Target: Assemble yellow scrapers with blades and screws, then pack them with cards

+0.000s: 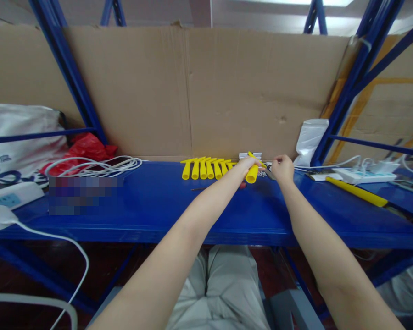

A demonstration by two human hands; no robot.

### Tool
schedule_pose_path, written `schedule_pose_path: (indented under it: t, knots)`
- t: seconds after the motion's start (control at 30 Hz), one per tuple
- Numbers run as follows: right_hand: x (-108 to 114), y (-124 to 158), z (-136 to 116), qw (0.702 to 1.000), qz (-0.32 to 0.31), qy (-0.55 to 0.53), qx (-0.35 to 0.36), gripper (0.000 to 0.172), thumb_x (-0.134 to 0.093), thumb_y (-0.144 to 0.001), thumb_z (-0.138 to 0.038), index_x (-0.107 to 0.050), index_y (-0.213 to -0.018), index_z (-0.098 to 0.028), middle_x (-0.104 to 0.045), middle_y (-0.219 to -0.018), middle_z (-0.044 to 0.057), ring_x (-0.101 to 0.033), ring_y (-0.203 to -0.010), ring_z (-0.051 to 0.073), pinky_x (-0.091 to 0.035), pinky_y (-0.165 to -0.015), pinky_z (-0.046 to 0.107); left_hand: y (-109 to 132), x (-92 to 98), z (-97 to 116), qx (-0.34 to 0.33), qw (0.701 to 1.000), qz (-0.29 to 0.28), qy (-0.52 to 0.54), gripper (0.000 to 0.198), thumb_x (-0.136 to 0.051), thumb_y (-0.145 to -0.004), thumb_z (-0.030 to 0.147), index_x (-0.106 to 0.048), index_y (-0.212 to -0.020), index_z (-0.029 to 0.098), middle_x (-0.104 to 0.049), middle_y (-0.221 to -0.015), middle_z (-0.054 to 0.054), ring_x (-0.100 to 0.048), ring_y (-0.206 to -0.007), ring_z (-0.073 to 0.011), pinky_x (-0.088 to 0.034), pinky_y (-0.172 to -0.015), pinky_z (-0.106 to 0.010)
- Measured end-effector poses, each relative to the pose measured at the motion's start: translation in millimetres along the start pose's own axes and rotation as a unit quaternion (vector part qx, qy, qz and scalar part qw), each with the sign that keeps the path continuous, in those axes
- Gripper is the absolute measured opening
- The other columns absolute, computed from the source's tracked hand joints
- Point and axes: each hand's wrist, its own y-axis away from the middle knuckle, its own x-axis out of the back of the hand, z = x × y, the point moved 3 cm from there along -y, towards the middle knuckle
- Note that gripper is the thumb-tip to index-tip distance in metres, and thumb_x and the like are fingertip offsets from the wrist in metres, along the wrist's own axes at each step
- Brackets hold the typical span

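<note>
My left hand (249, 165) is closed around a yellow plastic piece (252, 175) with a round, tube-like end facing me and a thin part rising behind the fingers. Close by on the right, my right hand (282, 168) has its fingers pinched together; whatever they hold is too small to make out. Between the hands lie small shiny parts (262, 174) on the blue shelf (151, 201). Several matching yellow pieces (203, 170) stand in a row left of my left hand. Under my left forearm lies a screwdriver, its red handle (242, 185) partly hidden.
Coiled white cable (124, 165), a red plastic bag (89, 147) and a power strip (10, 199) are at the left. On the right are a long yellow object (358, 192), another power strip (365, 175) and a white pouch (311, 140). Cardboard (227, 96) walls the back.
</note>
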Motion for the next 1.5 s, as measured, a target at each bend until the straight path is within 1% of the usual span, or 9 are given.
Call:
schedule_pose_path:
  t: [0.1,0.27,0.53,0.73,0.83,1.0,1.2,1.37,1.5]
  knots:
    - [-10,1,2,0.991,-0.117,0.055,-0.016,0.030,-0.043,-0.075,-0.012,-0.070,-0.089,-0.014,-0.069,-0.095,0.014,-0.062,-0.093,0.025,-0.045,-0.081,0.033,4,17.3,11,-0.032,0.999,0.040,0.005,0.052,-0.049,-0.073,-0.005,-0.050,-0.121,0.014,-0.068,-0.092,-0.007,-0.061,-0.054,-0.0081,-0.047,-0.049,-0.016]
    - [-29,5,2,0.959,-0.258,0.103,0.053,0.032,-0.046,-0.071,-0.004,-0.075,-0.081,-0.014,-0.072,-0.093,0.011,-0.065,-0.094,0.021,-0.046,-0.083,0.026,24,46.6,24,-0.098,0.992,0.082,0.001,0.060,-0.054,-0.070,-0.003,-0.050,-0.125,0.022,-0.068,-0.100,-0.006,-0.065,-0.064,-0.0100,-0.051,-0.058,-0.020]
    - [-47,10,5,0.950,-0.264,0.132,0.106,0.038,-0.049,-0.070,-0.009,-0.074,-0.096,-0.020,-0.070,-0.103,0.007,-0.061,-0.102,0.019,-0.044,-0.090,0.029,59,83.3,40,-0.240,0.952,0.131,-0.139,0.085,-0.053,-0.068,-0.004,-0.032,-0.144,0.027,-0.054,-0.132,-0.009,-0.063,-0.096,-0.0165,-0.053,-0.076,-0.025]
    - [-31,10,6,0.950,-0.223,0.208,0.071,0.041,-0.048,-0.075,-0.015,-0.070,-0.109,-0.025,-0.065,-0.115,0.011,-0.057,-0.109,0.026,-0.043,-0.091,0.044,83,110.5,39,-0.406,0.790,0.134,-0.440,0.076,-0.046,-0.071,-0.004,-0.042,-0.139,0.029,-0.044,-0.143,-0.004,-0.043,-0.128,-0.0215,-0.039,-0.103,-0.035]
    - [-21,9,9,0.947,-0.216,0.229,0.061,0.045,-0.046,-0.076,-0.015,-0.068,-0.114,-0.025,-0.062,-0.120,0.013,-0.054,-0.112,0.030,-0.041,-0.091,0.050,91,118.5,24,-0.398,0.712,0.111,-0.567,0.070,-0.040,-0.076,-0.001,-0.043,-0.138,0.032,-0.039,-0.146,-0.002,-0.044,-0.128,-0.0219,-0.041,-0.101,-0.037]
    - [-25,11,11,0.936,-0.248,0.238,0.075,0.047,-0.048,-0.072,-0.012,-0.069,-0.112,-0.027,-0.061,-0.121,0.012,-0.052,-0.115,0.031,-0.040,-0.094,0.052,91,114.5,-2,-0.373,0.640,0.028,-0.671,0.069,-0.038,-0.079,-0.002,-0.044,-0.137,0.034,-0.040,-0.147,-0.002,-0.045,-0.127,-0.0210,-0.042,-0.100,-0.038]
    - [-37,16,14,0.931,-0.281,0.214,0.095,0.043,-0.053,-0.069,-0.011,-0.072,-0.102,-0.030,-0.056,-0.131,0.008,-0.046,-0.122,0.035,-0.033,-0.097,0.062,89,98.3,-15,-0.376,0.626,-0.004,-0.683,0.062,-0.037,-0.083,0.002,-0.045,-0.136,0.034,-0.038,-0.148,-0.003,-0.046,-0.126,-0.0231,-0.041,-0.100,-0.041]
    - [-35,12,4,0.953,-0.252,0.128,0.107,0.031,-0.053,-0.074,-0.016,-0.073,-0.097,-0.021,-0.065,-0.115,0.008,-0.055,-0.113,0.026,-0.039,-0.098,0.042,93,90.6,-19,-0.368,0.618,-0.029,-0.694,0.062,-0.037,-0.084,0.002,-0.046,-0.136,0.034,-0.036,-0.149,-0.001,-0.044,-0.129,-0.0216,-0.041,-0.101,-0.037]
    - [-29,17,-20,0.949,-0.296,-0.003,0.108,0.024,-0.050,-0.078,-0.024,-0.072,-0.080,-0.016,-0.071,-0.095,0.006,-0.062,-0.096,0.020,-0.044,-0.089,0.030,92,91.3,-20,-0.362,0.635,-0.030,-0.682,0.062,-0.038,-0.083,0.002,-0.047,-0.134,0.036,-0.036,-0.149,0.000,-0.045,-0.128,-0.0222,-0.040,-0.101,-0.038]
